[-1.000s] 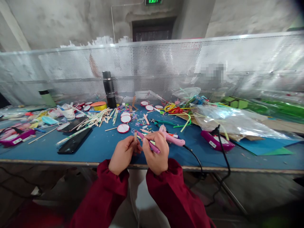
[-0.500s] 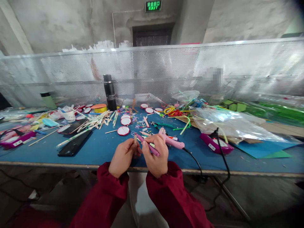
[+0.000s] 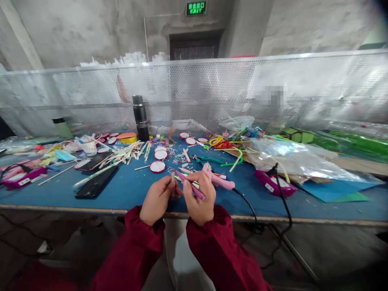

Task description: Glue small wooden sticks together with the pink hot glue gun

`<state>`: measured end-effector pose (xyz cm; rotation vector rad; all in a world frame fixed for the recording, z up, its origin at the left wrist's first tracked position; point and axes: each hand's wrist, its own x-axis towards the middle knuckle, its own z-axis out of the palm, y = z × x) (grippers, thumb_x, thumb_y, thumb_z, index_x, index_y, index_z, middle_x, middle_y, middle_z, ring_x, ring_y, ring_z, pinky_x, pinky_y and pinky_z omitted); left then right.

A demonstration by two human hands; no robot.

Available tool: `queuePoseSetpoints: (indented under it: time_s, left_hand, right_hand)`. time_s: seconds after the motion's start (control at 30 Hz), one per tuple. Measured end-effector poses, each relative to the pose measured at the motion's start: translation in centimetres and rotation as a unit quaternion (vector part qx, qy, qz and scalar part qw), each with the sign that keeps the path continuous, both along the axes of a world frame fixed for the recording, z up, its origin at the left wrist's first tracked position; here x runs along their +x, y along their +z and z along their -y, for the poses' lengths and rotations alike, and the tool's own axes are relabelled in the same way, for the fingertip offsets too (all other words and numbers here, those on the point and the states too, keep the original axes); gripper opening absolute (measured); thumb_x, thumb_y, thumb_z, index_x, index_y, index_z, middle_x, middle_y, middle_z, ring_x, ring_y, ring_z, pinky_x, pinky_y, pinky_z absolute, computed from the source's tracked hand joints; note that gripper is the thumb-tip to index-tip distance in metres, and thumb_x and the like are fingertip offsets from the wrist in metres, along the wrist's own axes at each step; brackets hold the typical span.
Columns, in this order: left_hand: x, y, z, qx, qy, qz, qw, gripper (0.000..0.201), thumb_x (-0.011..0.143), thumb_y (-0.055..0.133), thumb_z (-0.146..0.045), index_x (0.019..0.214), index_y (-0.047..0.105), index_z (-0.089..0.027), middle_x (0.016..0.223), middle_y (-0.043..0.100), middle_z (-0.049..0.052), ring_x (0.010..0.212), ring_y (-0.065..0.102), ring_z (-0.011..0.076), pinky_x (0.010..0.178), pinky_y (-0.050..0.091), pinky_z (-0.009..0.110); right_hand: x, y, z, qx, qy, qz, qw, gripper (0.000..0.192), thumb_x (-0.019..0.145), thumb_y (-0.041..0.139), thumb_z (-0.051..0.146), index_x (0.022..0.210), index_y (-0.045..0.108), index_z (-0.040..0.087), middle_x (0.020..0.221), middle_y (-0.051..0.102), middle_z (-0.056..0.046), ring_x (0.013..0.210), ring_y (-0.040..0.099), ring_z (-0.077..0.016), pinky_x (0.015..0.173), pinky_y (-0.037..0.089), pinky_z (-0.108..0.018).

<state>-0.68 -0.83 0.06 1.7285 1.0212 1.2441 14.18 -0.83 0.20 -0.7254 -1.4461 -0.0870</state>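
At the near edge of the blue surface, the left hand pinches a short wooden stick upright, while the right hand is closed around a purple pen, its tip at the stick. Judged step: marking the stick; a steady grip is required. A pink glue gun lies just beyond.

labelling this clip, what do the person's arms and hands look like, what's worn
Both arms wear loose, long dark red sleeves gathered at the cuffs. The left hand and right hand are bare: no gloves, rings or watch visible, and no markings on the fabric.
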Motion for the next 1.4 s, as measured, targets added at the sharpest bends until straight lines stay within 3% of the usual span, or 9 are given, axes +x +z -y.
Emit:
queuePoseSetpoints:
  time_s: [0.27,0.47,0.67,0.93,1.4]
  left_hand:
    - [-0.32,-0.36,-0.55,0.017,0.005,-0.032,0.999,0.029,0.102,0.053,-0.04,0.09,0.068,-0.019,0.079,0.064,0.0,0.074,0.055,0.0154,0.07,0.043,0.026]
    - [-0.6,-0.47,-0.78,0.082,0.051,-0.039,0.994,0.028,0.101,0.056,-0.036,0.082,0.069,-0.018,0.091,0.066,0.003,0.093,0.06,0.0191,0.088,0.043,0.029]
    - [-0.4,-0.64,-0.79,0.02,0.032,-0.023,0.999,0.029,0.101,0.054,-0.041,0.09,0.067,-0.018,0.07,0.057,-0.002,0.067,0.052,0.0149,0.066,0.04,0.027]
    - [-0.32,-0.36,-0.66,-0.005,0.004,0.003,1.0,0.035,0.102,0.052,-0.045,0.082,0.062,-0.017,0.072,0.062,-0.001,0.058,0.053,0.0114,0.058,0.039,0.024]
    - [-0.4,-0.67,-0.83,0.005,0.0,-0.017,1.0,0.036,0.102,0.05,-0.05,0.088,0.06,-0.018,0.073,0.065,-0.001,0.053,0.054,0.0112,0.052,0.04,0.024]
  right_hand:
    - [0.1,0.06,-0.03,0.0,0.016,0.007,1.0,0.013,0.095,0.058,0.014,0.097,0.066,0.025,0.088,0.074,-0.001,0.082,0.068,-0.0203,0.086,0.05,-0.04]
    - [0.2,0.13,-0.27,-0.001,0.02,0.009,1.0,0.02,0.097,0.059,0.014,0.107,0.072,0.026,0.1,0.078,-0.002,0.092,0.071,-0.0215,0.092,0.05,-0.041]
    - [0.26,0.2,-0.36,-0.011,0.008,0.012,1.0,0.017,0.095,0.062,0.016,0.106,0.072,0.025,0.099,0.077,-0.004,0.095,0.069,-0.0228,0.092,0.051,-0.041]
    - [0.2,-0.08,-0.32,-0.033,-0.013,-0.002,0.999,0.022,0.095,0.057,0.018,0.111,0.071,0.024,0.098,0.077,-0.004,0.089,0.07,-0.022,0.087,0.053,-0.04]
    - [0.08,0.03,-0.24,-0.009,0.002,0.007,1.0,0.014,0.092,0.059,0.017,0.096,0.07,0.025,0.089,0.076,-0.001,0.083,0.07,-0.0211,0.085,0.051,-0.04]
